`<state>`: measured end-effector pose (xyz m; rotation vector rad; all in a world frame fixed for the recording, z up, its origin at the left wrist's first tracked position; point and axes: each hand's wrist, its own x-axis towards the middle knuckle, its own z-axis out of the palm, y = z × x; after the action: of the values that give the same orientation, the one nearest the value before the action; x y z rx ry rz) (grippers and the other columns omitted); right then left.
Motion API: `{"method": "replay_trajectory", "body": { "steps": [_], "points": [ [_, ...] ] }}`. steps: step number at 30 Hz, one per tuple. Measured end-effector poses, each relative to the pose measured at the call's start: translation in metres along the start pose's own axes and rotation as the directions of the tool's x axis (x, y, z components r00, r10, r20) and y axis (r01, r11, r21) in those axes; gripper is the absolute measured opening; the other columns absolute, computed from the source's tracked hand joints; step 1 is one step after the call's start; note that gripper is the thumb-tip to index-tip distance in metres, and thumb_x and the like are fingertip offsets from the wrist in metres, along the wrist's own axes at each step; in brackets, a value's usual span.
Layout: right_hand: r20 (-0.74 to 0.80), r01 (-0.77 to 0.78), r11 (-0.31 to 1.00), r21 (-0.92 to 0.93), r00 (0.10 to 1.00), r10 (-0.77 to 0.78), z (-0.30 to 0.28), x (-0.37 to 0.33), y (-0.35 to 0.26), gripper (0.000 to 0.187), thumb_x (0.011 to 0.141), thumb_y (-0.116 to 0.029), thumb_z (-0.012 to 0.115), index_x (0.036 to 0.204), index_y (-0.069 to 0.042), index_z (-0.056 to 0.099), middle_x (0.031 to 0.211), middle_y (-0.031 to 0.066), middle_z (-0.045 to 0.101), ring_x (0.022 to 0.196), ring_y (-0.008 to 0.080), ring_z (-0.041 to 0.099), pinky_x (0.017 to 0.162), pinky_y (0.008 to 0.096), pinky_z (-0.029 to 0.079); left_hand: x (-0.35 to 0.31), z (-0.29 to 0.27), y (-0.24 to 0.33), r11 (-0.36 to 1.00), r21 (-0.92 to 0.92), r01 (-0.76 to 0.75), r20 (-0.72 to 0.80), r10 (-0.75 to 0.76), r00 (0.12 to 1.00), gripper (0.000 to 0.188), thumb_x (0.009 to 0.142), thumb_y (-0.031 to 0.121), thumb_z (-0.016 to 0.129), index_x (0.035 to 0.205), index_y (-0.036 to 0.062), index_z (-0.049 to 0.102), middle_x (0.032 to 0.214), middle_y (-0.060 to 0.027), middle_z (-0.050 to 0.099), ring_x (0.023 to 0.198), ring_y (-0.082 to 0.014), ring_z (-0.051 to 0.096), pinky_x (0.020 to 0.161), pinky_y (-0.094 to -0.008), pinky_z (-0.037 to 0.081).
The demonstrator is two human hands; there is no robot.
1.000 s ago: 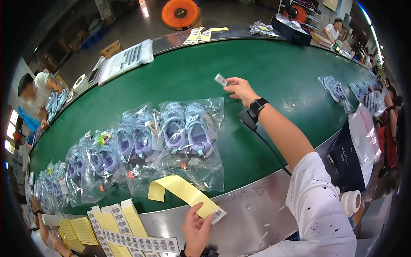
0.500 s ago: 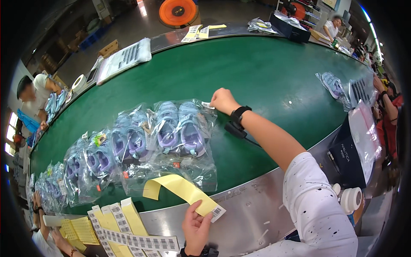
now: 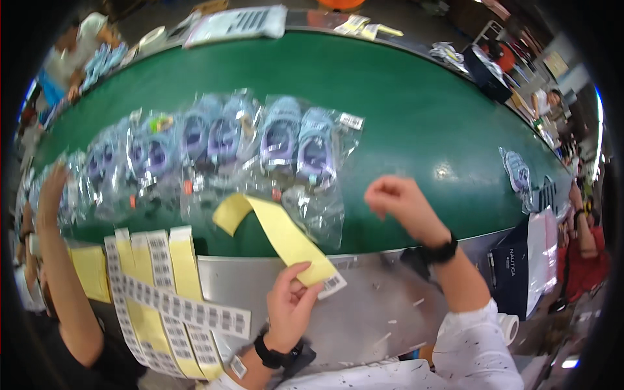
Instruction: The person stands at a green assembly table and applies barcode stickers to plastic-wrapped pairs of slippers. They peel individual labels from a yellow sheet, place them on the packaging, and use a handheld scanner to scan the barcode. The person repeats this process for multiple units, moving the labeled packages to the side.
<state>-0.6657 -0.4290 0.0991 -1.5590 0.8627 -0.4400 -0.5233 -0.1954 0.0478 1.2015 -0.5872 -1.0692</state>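
My left hand (image 3: 290, 311) pinches the end of a yellow label strip (image 3: 276, 227), where a white barcode label remains on the backing. The strip's far end curls over the green belt. My right hand (image 3: 404, 205) is over the belt's near edge with its fingers curled in and nothing visible in them. To its left lies a clear bag with a pair of light blue and purple shoes (image 3: 316, 153). A white barcode sticker (image 3: 351, 121) sits at that bag's upper right corner. More bagged shoes (image 3: 208, 133) run leftward in a row.
Barcode label sheets (image 3: 162, 286) lie on the metal ledge (image 3: 370, 305). Another person's bare arm (image 3: 62, 260) reaches over the belt at left. A dark box (image 3: 510, 263) stands right; a bagged shoe (image 3: 515, 170) lies beyond. Stacked plastic bags (image 3: 237, 26) rest along the far edge.
My right hand has left the sticker on the bag's corner and drawn back toward me. The view has shifted. Another person's arm now reaches in at left. My left hand keeps the strip.
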Motion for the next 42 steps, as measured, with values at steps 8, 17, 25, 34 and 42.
{"method": "replay_trajectory", "body": {
  "steps": [8,17,25,34,42],
  "points": [
    [0.054,0.310,0.898,-0.312,0.949,-0.309,0.083,-0.086,0.010,0.018,0.080,0.003,0.067,0.098,0.001,0.066,0.087,0.0088,0.060,0.070,0.0144,0.059,0.060,0.0241,0.047,0.002,-0.002,0.003,0.985,0.163,-0.057,0.044,0.051,0.998,0.022,0.089,-0.002,0.060,0.110,-0.0005,0.064,0.079,-0.0012,0.065,0.063,-0.0014,0.051,0.055,-0.0174,0.040],
    [0.056,0.378,0.819,-0.431,0.917,-0.394,0.083,-0.084,0.011,0.016,0.078,0.003,0.067,0.094,0.000,0.067,0.087,0.0092,0.061,0.070,0.0186,0.060,0.058,0.0284,0.047,0.002,-0.004,0.002,0.977,0.203,-0.067,0.102,0.047,0.994,0.020,0.090,-0.001,0.059,0.109,-0.0015,0.064,0.080,-0.0018,0.066,0.064,-0.0009,0.051,0.056,-0.0164,0.039],
    [0.031,0.445,0.702,-0.556,0.855,-0.517,0.090,-0.106,0.009,0.016,0.074,0.004,0.069,0.090,0.000,0.067,0.085,0.0092,0.060,0.070,0.0217,0.059,0.060,0.0304,0.048,-0.002,-0.007,0.004,0.971,0.226,-0.071,0.151,0.037,0.988,0.021,0.089,-0.003,0.059,0.109,-0.0021,0.063,0.082,-0.0016,0.066,0.068,-0.0013,0.053,0.058,-0.0159,0.040],
    [-0.094,0.477,0.692,-0.542,0.784,-0.614,0.100,-0.141,-0.002,0.014,0.071,0.008,0.068,0.082,0.001,0.062,0.099,0.0139,0.057,0.083,0.0261,0.059,0.070,0.0326,0.050,-0.030,0.009,0.027,0.995,0.014,0.097,0.232,-0.097,0.968,0.037,0.086,-0.006,0.059,0.122,-0.0041,0.051,0.097,-0.0133,0.068,0.095,-0.0159,0.067,0.082,-0.0261,0.053],
    [-0.256,0.489,0.870,-0.059,0.835,-0.486,0.122,-0.182,-0.002,0.011,0.077,0.009,0.064,0.084,0.001,0.061,0.107,0.0118,0.055,0.095,0.0204,0.056,0.085,0.0310,0.046,-0.077,-0.024,0.038,0.974,0.097,0.206,0.318,-0.227,0.921,0.040,0.085,-0.009,0.056,0.124,-0.0052,0.047,0.114,-0.0169,0.062,0.101,-0.0221,0.065,0.088,-0.0292,0.053]
  ]
}}
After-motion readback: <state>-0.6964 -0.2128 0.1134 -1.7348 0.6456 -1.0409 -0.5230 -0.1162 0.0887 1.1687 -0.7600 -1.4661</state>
